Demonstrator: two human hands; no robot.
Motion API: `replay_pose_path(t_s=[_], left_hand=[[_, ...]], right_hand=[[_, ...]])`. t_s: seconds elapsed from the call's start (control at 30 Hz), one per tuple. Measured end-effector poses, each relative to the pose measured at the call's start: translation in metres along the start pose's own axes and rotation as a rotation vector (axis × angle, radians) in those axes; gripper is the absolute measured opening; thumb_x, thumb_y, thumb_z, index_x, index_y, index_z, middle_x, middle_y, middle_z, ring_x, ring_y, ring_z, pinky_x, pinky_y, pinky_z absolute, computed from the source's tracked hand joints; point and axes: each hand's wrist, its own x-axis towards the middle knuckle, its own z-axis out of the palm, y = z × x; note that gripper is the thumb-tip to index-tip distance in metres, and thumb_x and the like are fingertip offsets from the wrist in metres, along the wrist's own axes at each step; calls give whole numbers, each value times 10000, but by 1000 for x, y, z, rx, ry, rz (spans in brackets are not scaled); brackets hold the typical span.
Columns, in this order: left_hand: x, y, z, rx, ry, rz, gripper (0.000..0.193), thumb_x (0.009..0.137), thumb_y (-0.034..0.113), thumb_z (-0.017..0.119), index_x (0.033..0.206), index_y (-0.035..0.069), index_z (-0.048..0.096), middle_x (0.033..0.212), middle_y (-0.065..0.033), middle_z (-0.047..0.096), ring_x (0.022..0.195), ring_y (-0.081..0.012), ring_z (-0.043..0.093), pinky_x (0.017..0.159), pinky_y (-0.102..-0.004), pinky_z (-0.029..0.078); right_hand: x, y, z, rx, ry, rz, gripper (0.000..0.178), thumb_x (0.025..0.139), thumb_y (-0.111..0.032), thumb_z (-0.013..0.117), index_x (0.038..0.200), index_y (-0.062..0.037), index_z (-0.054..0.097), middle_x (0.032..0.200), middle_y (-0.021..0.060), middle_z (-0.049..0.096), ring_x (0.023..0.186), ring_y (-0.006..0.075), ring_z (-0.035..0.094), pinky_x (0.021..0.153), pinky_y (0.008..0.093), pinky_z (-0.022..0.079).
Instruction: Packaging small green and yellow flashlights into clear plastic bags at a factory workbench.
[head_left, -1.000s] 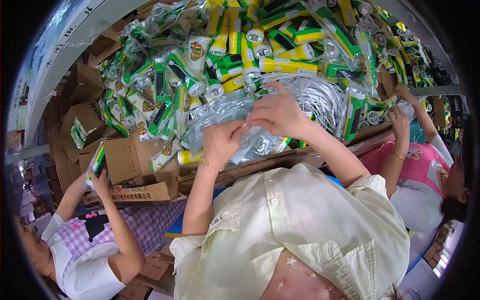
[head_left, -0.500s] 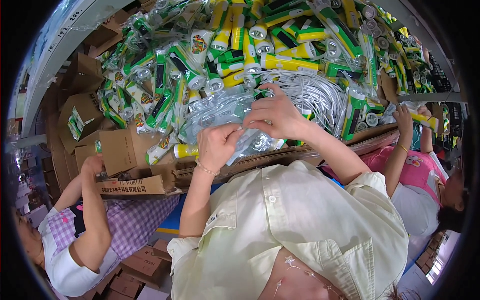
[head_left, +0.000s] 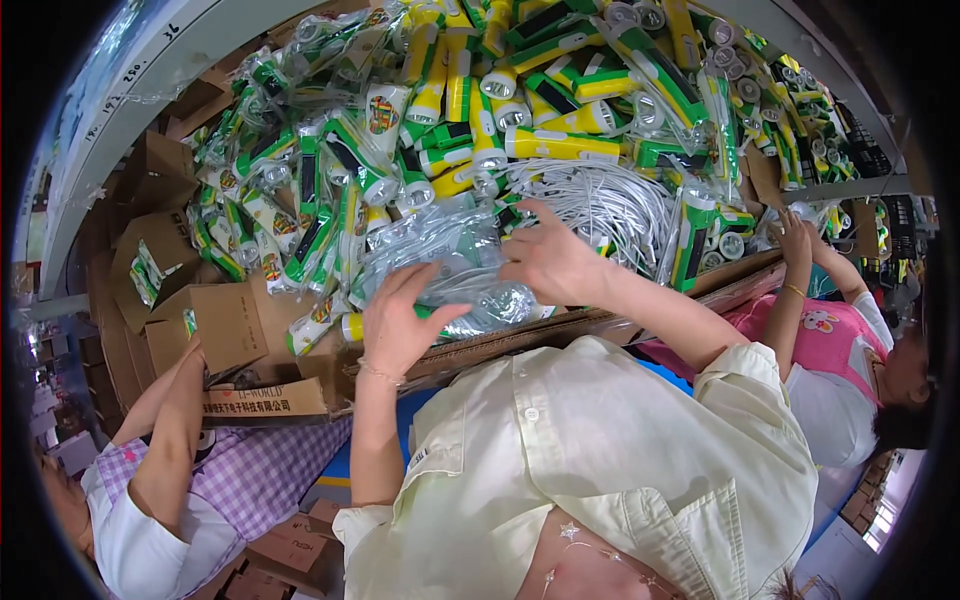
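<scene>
Over a heap of clear plastic bags point(head_left: 425, 255), my left hand point(head_left: 400, 322) is open, its thumb and fingers spread apart, with nothing seen in it. My right hand point(head_left: 560, 258) is at the heap's right side. Its index finger is raised, and the other fingers are curled on the edge of a clear bag point(head_left: 505, 300); their tips are partly hidden. Just beyond that hand lies a bundle of white cables point(head_left: 600, 205). Yellow and green flashlights point(head_left: 565, 145) are piled behind the bags, and a green one point(head_left: 692, 235) lies to the right of the cables.
A cardboard edge point(head_left: 560, 325) runs between me and the pile. On the left, a co-worker's hand point(head_left: 190, 355) is at an open carton point(head_left: 225, 320). On the right, another co-worker's hands point(head_left: 797, 235) are by a clear bag. A grey metal frame point(head_left: 110, 120) borders the pile.
My hands have moved apart from their pinch on clear plastic. The left hand has opened and shifted left and nearer. At the right, the co-worker's yellow flashlight no longer shows in hand.
</scene>
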Motion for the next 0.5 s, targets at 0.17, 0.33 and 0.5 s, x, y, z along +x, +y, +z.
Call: replay_pose_path(t_s=[0.17, 0.33, 0.5], left_hand=[[5, 4, 11, -25, -168, -359, 162, 754, 217, 685, 790, 60, 704, 833, -103, 670, 758, -298, 621, 673, -365, 488], [-1, -16, -10, 121, -108, -488, 163, 746, 221, 674, 773, 63, 703, 763, -115, 668, 702, -315, 628, 638, -364, 492], [-23, -46, -10, 113, -134, -761, 178, 745, 186, 622, 819, 44, 700, 744, -161, 656, 725, -339, 643, 667, -398, 502]], right_hand=[[22, -13, -13, -36, 27, -68, 224, 564, -113, 652, 781, -158, 619, 740, -9, 498, 794, 161, 552, 1020, 500, 301], [15, 7, -14, -107, -162, 31, 181, 571, -170, 671, 746, -175, 626, 685, -21, 506, 791, 156, 555, 1044, 517, 273], [25, 48, -19, 198, -472, 172, 176, 690, -276, 698, 815, -152, 690, 701, -9, 625, 786, 189, 596, 1059, 569, 214]])
